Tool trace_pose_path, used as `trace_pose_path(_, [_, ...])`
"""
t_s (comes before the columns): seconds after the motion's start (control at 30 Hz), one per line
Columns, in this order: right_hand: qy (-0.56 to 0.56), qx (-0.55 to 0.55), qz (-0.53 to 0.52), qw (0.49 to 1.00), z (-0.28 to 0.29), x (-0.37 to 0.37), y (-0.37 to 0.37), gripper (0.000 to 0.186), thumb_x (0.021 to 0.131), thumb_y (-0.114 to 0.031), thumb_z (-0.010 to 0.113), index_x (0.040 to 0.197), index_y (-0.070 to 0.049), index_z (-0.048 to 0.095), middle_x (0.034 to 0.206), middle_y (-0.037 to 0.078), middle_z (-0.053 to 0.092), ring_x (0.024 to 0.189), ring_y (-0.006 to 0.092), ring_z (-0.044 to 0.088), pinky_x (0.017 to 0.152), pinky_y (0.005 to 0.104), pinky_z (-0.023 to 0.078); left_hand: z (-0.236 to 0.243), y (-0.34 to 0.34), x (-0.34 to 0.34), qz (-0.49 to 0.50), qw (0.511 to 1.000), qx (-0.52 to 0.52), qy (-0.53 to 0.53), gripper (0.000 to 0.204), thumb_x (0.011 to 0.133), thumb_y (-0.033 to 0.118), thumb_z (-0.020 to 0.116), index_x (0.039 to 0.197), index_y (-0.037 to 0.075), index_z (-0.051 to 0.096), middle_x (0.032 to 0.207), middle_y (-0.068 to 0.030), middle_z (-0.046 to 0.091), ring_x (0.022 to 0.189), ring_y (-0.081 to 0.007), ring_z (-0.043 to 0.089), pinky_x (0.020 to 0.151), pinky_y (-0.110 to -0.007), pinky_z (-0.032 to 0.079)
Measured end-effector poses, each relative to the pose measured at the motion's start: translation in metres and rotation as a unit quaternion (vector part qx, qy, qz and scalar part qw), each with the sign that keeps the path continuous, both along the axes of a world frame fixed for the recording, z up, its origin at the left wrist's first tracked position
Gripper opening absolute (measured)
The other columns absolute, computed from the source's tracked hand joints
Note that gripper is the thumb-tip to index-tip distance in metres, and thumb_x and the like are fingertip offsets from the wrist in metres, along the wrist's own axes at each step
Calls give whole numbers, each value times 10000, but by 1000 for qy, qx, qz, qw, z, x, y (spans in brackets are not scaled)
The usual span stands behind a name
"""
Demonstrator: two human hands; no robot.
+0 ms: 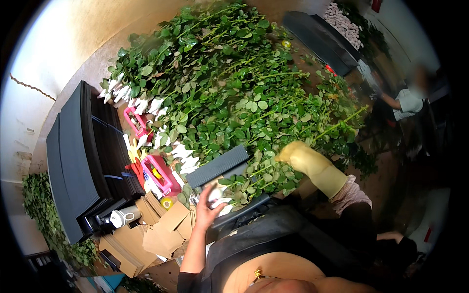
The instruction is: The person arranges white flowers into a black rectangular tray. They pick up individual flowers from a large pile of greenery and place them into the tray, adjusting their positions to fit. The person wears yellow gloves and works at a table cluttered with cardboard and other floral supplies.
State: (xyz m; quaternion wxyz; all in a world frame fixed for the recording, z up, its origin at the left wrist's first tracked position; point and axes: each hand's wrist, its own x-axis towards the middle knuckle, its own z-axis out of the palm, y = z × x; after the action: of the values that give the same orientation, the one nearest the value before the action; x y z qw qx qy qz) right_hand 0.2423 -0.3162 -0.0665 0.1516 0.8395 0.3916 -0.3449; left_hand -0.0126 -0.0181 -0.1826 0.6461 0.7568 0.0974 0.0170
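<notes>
My bare left hand point(206, 211) is beside white-wrapped rose heads point(222, 201) near the front edge of the table. Its thumb and fingers are spread around the wrapped heads, and no firm grip shows. A thick yellow glove covers my right hand point(299, 158), which is over leafy rose stems point(266, 178) to the right. The gloved fingers are bunched together, and what lies inside them is hidden by the glove and leaves. Between my hands, a dark grey folded cardboard piece point(217, 167) lies tilted across the stems. A large heap of leafy roses point(210, 83) spreads beyond.
On the left stands a stack of black cardboard sheets point(73, 161). Pink holders point(161, 176), a tape roll point(167, 202), brown cardboard pieces point(163, 232) and a white-lidded cup point(124, 216) sit nearby. Another person point(410, 103) works at the far right near a black box point(320, 41).
</notes>
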Motion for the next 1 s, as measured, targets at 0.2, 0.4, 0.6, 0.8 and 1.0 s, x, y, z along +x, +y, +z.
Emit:
trace_pose_path(0.2, [54,-37,-48,997,72,13,34,368,956,-172,615,1318,-214,666,1248,34,708,1117,293,693,924,426,576,11,3,-3,-15,997,64,40,568,809,115,861,1307,77,591,1304,-100,548,1117,-210,615,919,-340,552])
trace_pose_path(0.4, [-193,253,85,944,5,143,206,401,1042,-151,430,1433,-103,505,1330,131,620,1191,295,619,1029,421,510,15,7,1,-42,993,102,53,555,822,149,844,1302,85,571,1296,-155,512,1146,-294,594,900,-380,582])
trace_pose_path(0.6, [-186,94,73,975,-65,219,316,379,990,-188,494,1353,-129,585,1398,119,599,1286,243,579,1053,401,476,10,7,-6,-30,994,82,58,577,822,144,846,1316,77,556,1290,-165,502,1143,-301,579,925,-387,565])
trace_pose_path(0.8, [-240,225,79,941,48,162,317,167,909,-172,614,942,-125,771,877,104,759,801,290,739,750,467,580,16,3,-3,-19,994,87,68,586,814,127,847,1319,93,552,1292,-147,496,1172,-288,566,916,-383,570])
trace_pose_path(1.0, [-374,286,133,872,8,131,222,172,852,-192,645,933,-82,750,703,101,701,649,284,686,613,428,558,19,4,4,-53,992,88,76,588,816,117,837,1323,77,542,1305,-157,478,1180,-292,563,929,-387,572])
